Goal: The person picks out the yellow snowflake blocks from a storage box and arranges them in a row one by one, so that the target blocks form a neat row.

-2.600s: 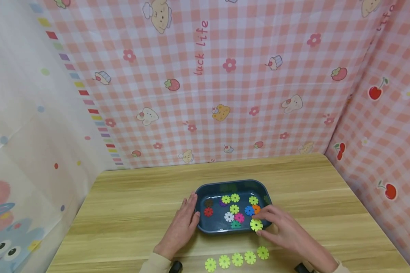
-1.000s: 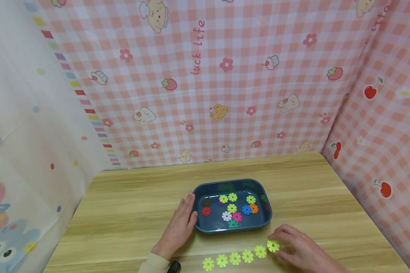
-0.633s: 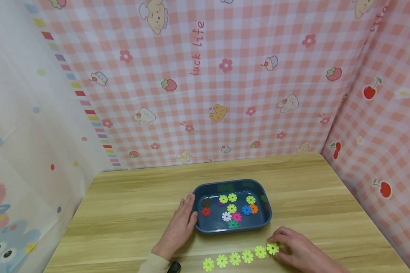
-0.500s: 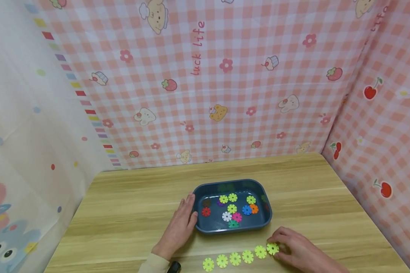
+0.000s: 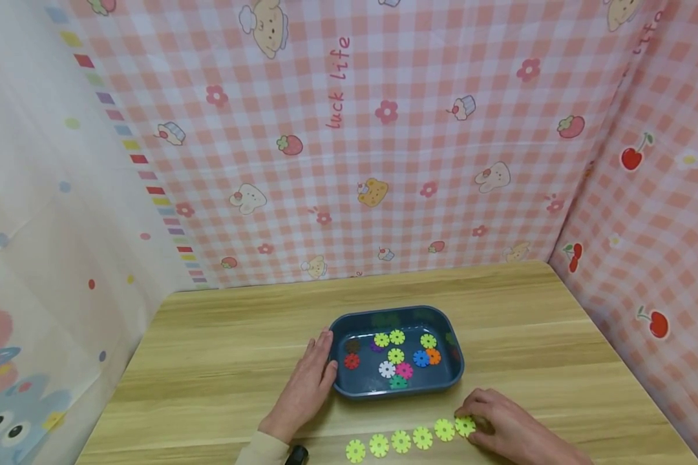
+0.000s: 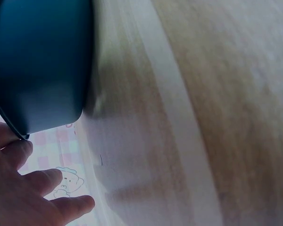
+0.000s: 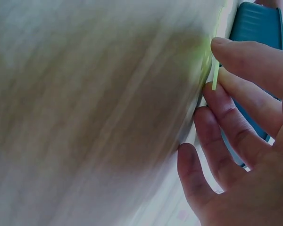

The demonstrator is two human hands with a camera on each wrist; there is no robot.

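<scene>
My left hand [image 5: 304,392] rests along the left side of a dark blue tray [image 5: 365,382], fingers straight against its wall. In the left wrist view, those fingers reach the rim of the tray [image 6: 42,61]. My right hand [image 5: 503,426] pinches a yellow-green notched plastic disc [image 5: 464,426] at the right end of a row on the table. The right wrist view shows this disc [image 7: 215,77] edge-on between thumb and fingers, close over the tabletop. To its left lie several matching discs, such as a middle one [image 5: 401,442], in a slightly rising line.
Inside the tray are several more yellow-green discs [image 5: 395,356], plus a red disc [image 5: 351,361], a white disc [image 5: 386,369], a pink disc [image 5: 404,370], a blue disc [image 5: 421,358] and others. Patterned cloth [image 5: 326,168] stands behind the wooden table [image 5: 227,361] and at both sides.
My right hand has carried a yellow-green disc from the tray's front right corner to the row's right end and lowered it beside the others. My left hand stays at the tray.
</scene>
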